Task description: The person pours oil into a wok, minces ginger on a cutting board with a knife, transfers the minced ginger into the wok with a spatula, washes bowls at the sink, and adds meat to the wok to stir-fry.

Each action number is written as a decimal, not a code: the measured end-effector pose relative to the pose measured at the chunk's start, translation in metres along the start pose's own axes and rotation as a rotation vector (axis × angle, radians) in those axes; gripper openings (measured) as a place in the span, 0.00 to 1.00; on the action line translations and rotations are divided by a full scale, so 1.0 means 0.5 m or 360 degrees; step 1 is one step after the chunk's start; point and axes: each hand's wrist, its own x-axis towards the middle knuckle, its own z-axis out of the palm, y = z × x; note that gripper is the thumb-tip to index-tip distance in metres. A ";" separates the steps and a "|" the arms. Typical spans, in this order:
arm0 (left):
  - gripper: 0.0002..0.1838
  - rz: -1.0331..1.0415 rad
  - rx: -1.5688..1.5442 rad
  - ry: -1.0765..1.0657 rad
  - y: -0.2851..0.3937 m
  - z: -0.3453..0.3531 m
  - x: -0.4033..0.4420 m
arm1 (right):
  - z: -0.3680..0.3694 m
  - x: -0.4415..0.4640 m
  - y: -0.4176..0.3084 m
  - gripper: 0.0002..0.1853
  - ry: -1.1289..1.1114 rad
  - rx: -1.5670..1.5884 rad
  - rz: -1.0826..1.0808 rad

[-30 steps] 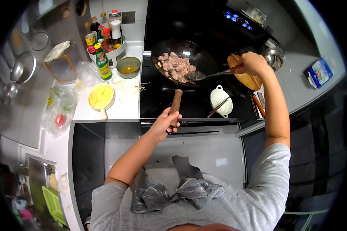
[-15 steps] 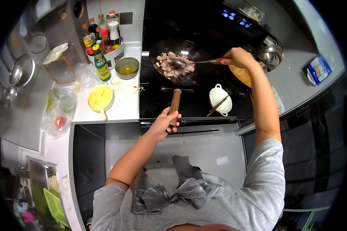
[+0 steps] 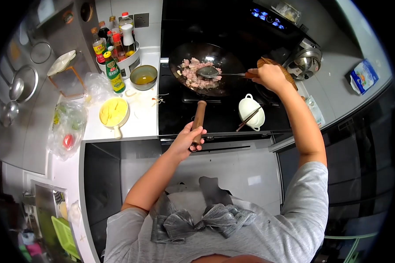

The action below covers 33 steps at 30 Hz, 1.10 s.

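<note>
A dark wok point(image 3: 232, 65) stands on the black stove, with small pieces of pinkish meat point(image 3: 192, 79) spread in its left part. My left hand point(image 3: 192, 139) is wrapped round the wok's wooden handle point(image 3: 199, 115). My right hand point(image 3: 267, 77) grips the wooden end of a metal spatula point(image 3: 209, 72), whose blade lies on the meat. Behind my right hand is a round wooden lid point(image 3: 289, 78), partly hidden. A white two-handled bowl point(image 3: 249, 106) with dark chopsticks across it sits right of the wok handle.
Left of the stove are a bowl of yellowish liquid point(image 3: 143, 78), a pale yellow pan point(image 3: 113, 111), a green bottle point(image 3: 113, 73), more bottles on a rack and a plastic bag point(image 3: 69, 127). A metal pot point(image 3: 306, 64) and a blue packet point(image 3: 363, 77) are at the right.
The spatula blade has moved from the wok's lower right onto the meat, through its upper part. My right hand has shifted left and slightly down. My left hand stays on the handle.
</note>
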 end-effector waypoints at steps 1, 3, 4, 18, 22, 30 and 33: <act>0.22 0.0000 -0.0003 -0.0003 -0.001 -0.001 0.000 | 0.010 -0.004 0.007 0.15 -0.0002 -0.0004 0.0000; 0.22 0.0023 0.0026 -0.0006 -0.001 -0.001 -0.001 | 0.030 -0.017 0.007 0.15 0.0051 0.0226 0.0172; 0.22 0.0022 0.0027 -0.0012 -0.002 -0.001 0.000 | 0.026 -0.023 -0.014 0.15 -0.0068 0.0248 0.0217; 0.21 0.0025 -0.0014 -0.0009 -0.003 -0.003 0.000 | 0.059 -0.015 -0.042 0.17 -0.0211 0.0545 0.0210; 0.21 0.0003 -0.0018 -0.0011 -0.001 -0.008 -0.002 | 0.071 -0.030 -0.081 0.19 -0.0267 0.0480 0.0122; 0.21 0.0038 0.0003 0.0003 -0.003 -0.007 -0.002 | 0.128 -0.007 -0.074 0.14 -0.0095 0.0382 0.0319; 0.21 0.0028 0.0008 -0.0003 0.002 -0.007 -0.005 | 0.153 0.004 -0.112 0.13 -0.0282 0.0389 0.0409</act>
